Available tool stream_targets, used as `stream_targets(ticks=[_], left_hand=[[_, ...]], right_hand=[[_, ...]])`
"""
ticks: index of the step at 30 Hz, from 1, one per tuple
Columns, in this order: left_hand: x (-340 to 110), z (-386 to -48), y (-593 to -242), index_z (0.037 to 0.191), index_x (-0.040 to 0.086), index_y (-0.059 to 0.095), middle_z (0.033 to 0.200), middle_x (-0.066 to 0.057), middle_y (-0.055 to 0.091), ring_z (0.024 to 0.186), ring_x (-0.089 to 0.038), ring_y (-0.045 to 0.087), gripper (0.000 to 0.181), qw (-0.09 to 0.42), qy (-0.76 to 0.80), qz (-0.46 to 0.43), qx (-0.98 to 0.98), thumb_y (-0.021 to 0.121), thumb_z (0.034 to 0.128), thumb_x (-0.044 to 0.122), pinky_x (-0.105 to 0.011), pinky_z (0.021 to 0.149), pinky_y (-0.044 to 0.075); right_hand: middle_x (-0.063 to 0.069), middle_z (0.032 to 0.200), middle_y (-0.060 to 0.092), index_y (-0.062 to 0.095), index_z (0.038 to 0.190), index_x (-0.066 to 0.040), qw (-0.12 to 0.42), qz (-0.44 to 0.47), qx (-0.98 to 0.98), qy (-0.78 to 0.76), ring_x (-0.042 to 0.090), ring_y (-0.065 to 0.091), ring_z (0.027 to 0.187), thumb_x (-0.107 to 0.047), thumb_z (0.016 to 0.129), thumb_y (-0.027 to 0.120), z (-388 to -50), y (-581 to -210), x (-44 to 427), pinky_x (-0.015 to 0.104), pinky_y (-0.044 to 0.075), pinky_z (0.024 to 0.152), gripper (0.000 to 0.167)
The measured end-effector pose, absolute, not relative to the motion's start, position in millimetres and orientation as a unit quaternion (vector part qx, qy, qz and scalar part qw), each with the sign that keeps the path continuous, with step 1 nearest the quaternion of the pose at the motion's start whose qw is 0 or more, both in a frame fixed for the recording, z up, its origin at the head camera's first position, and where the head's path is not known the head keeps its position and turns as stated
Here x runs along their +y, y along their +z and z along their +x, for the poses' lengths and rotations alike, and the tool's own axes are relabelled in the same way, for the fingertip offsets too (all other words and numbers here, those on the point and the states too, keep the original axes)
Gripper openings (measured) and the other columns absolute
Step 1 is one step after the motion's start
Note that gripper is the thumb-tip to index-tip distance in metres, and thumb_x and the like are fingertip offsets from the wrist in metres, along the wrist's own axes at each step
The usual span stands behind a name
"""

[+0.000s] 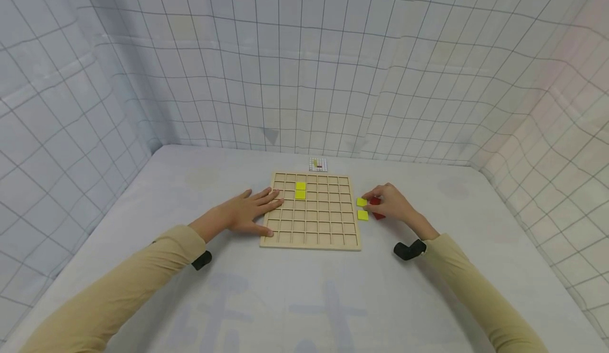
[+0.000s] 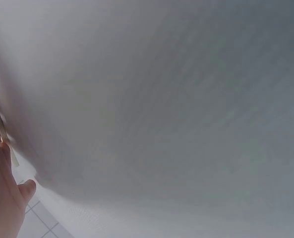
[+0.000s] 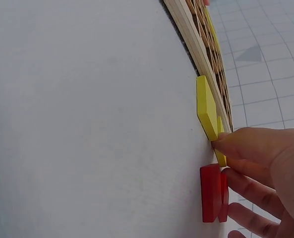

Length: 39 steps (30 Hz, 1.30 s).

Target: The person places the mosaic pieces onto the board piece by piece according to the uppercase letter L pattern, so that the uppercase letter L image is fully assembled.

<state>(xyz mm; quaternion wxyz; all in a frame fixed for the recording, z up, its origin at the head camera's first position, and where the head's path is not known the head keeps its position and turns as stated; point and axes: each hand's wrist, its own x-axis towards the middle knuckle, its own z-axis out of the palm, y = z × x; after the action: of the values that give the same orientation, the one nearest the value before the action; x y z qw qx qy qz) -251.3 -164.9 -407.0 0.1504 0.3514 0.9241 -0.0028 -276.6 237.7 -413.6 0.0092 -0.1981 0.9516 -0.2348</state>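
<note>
At the centre of the frame, a wooden grid board [image 1: 328, 229] is laid on a white-covered table [image 1: 276, 300], with two yellow tiles [image 1: 301, 194] seated in its upper-left part and its left edge covered by the flat, spread fingers of the left hand [image 1: 249, 213]. Right of centre, a loose yellow tile [image 1: 360, 202] is pinched between thumb and finger of the right hand [image 1: 392, 203], with another yellow tile [image 1: 363, 215] just below and red tiles [image 3: 210, 193] partly hidden beneath that hand.
</note>
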Motion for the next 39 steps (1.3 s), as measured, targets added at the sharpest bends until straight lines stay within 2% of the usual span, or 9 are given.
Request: stream_targets(ticks=[4,13,26,34,39], left_hand=[[-165,-250,-406,0.156,0.022,0.011,0.164,-0.005,0.002,0.151,-0.028,0.003,0.090,0.149,-0.001,0.352,0.924,0.044,0.0880,0.071,-0.062,0.116,0.010],[-166,-247,-405,0.156,0.022,0.012,0.164,-0.005,0.004,0.151,-0.029,0.005,0.089,0.144,0.000,0.355,0.924,0.045,0.0884,0.070,-0.063,0.116,0.011],[-166,-248,-406,0.156,0.023,0.011,0.164,-0.004,0.003,0.151,-0.028,0.004,0.090,0.147,-0.002,0.351,0.925,0.043,0.0878,0.072,-0.062,0.116,0.010],[-165,-248,-406,0.156,0.023,0.012,0.164,-0.004,0.003,0.151,-0.028,0.004,0.090,0.146,-0.002,0.353,0.924,0.043,0.0877,0.072,-0.062,0.116,0.010],[-164,-248,-406,0.156,0.023,0.011,0.164,-0.004,0.003,0.151,-0.028,0.004,0.091,0.148,-0.003,0.351,0.924,0.043,0.0875,0.072,-0.062,0.117,0.010]], right_hand=[[0.011,0.103,0.072,0.074,0.107,-0.004,0.006,-0.195,0.954,-0.227,0.025,0.052,0.095,-0.021,0.082,0.075,-277,-414,236,0.034,0.045,0.077,0.029],[0.009,0.098,0.072,0.075,0.106,-0.005,-0.018,-0.184,0.959,-0.215,0.025,0.056,0.095,-0.024,0.082,0.074,-277,-419,235,0.040,0.050,0.081,0.031],[0.011,0.105,0.073,0.073,0.107,-0.004,-0.091,-0.184,0.944,-0.257,0.027,0.060,0.092,-0.018,0.083,0.073,-270,-411,217,0.037,0.050,0.073,0.029],[0.009,0.106,0.073,0.073,0.109,-0.007,-0.081,-0.177,0.942,-0.272,0.025,0.059,0.095,-0.020,0.083,0.073,-268,-409,195,0.035,0.049,0.073,0.029],[0.008,0.103,0.073,0.074,0.108,-0.007,-0.068,-0.192,0.940,-0.275,0.023,0.060,0.091,-0.020,0.083,0.073,-269,-408,178,0.033,0.047,0.072,0.028]])
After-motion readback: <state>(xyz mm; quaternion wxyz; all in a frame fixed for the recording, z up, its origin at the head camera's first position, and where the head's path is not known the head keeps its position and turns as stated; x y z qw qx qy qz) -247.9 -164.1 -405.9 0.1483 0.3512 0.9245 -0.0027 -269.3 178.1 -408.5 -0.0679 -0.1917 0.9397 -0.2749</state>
